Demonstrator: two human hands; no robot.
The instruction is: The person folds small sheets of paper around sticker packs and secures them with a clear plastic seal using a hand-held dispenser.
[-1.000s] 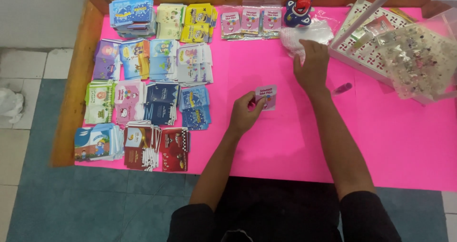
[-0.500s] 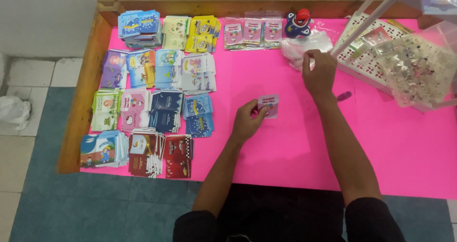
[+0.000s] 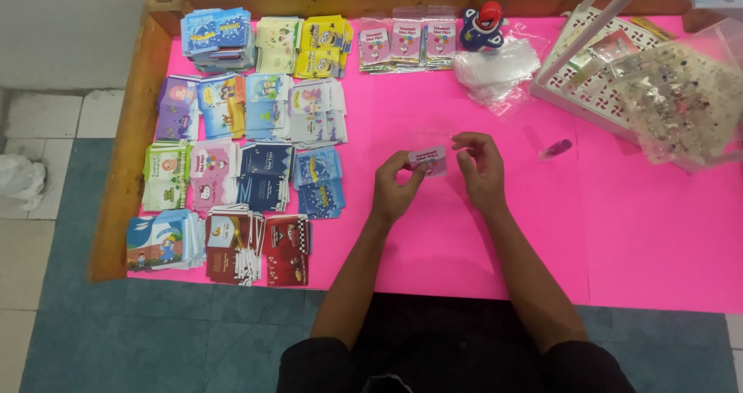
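Over the middle of the pink table (image 3: 464, 254), my left hand (image 3: 393, 190) pinches a small pink card (image 3: 428, 159) by its lower left edge. My right hand (image 3: 480, 167) is just right of the card, fingers curled around a thin clear plastic sleeve (image 3: 438, 142) that lies over the card's top. Both hands nearly touch. A heap of clear plastic sleeves (image 3: 495, 70) lies further back, to the right of centre.
Stacks of small colourful cards (image 3: 248, 138) cover the table's left half in rows. Three bagged pink cards (image 3: 406, 43) and a blue and red toy (image 3: 481, 28) sit at the back. A white perforated basket (image 3: 596, 91) and a clear bag of trinkets (image 3: 681, 107) fill the right back. A small purple object (image 3: 556, 148) lies nearby.
My right hand has come back from the heap of plastic sleeves to the card in my left hand, bringing a clear sleeve with it. The left hand stayed in place with the card.
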